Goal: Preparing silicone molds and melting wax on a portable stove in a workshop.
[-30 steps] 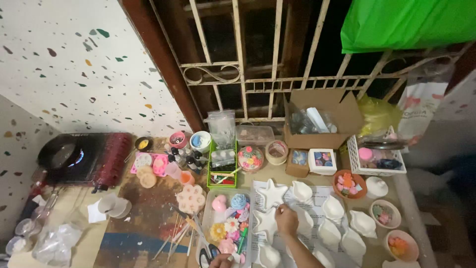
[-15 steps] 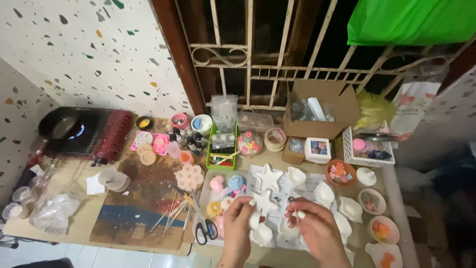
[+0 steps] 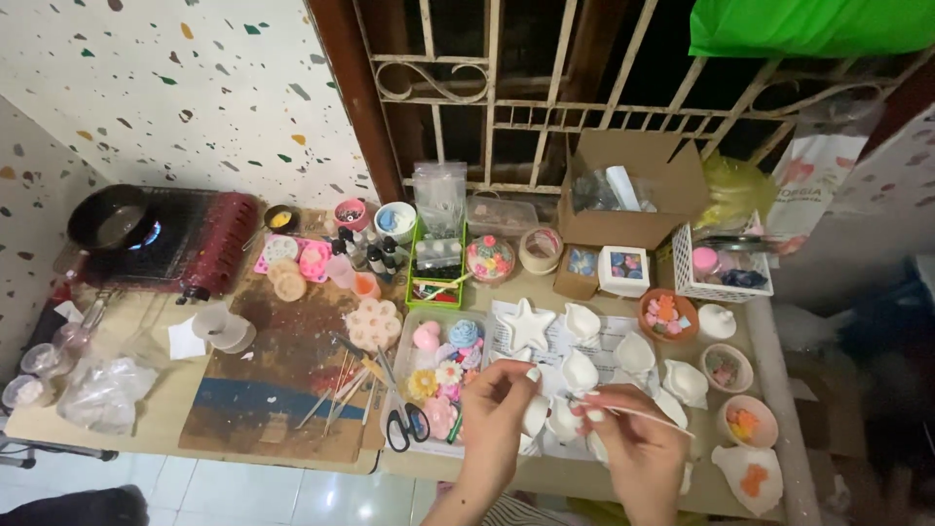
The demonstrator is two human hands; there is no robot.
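Two hands work low over a crowded craft table (image 3: 146, 409). My left hand (image 3: 497, 414) has thumb and fingers pinched on a small white shell-shaped dish (image 3: 535, 414), held just above the paper at the table's near edge. My right hand (image 3: 633, 443) is closed around a thin white stick (image 3: 638, 414), whose tip points toward that dish.

Around them I see more white shell dishes and a white star-shaped dish (image 3: 526, 324) laid out on printed paper. Just left of my left hand sits a clear tray of coloured flower-shaped pieces (image 3: 443, 365), with scissors (image 3: 401, 421) touching its near corner. Further left a stained cardboard mat (image 3: 282, 370) covers the tabletop, with loose sticks lying on it. At the far left a red portable gas stove (image 3: 190, 253) burns with a blue flame under a dark pan (image 3: 105, 216).

Along the back stand a green caddy of bottles (image 3: 435, 282), a roll of tape (image 3: 541, 250), an open cardboard box (image 3: 633, 190) and a white basket (image 3: 721, 278). Behind the table rise a speckled terrazzo wall (image 3: 175, 97) and a cream metal window grille (image 3: 545, 107), with green plastic sheeting (image 3: 808, 24) hanging at upper right. White floor tiles (image 3: 282, 497) show below the table edge.
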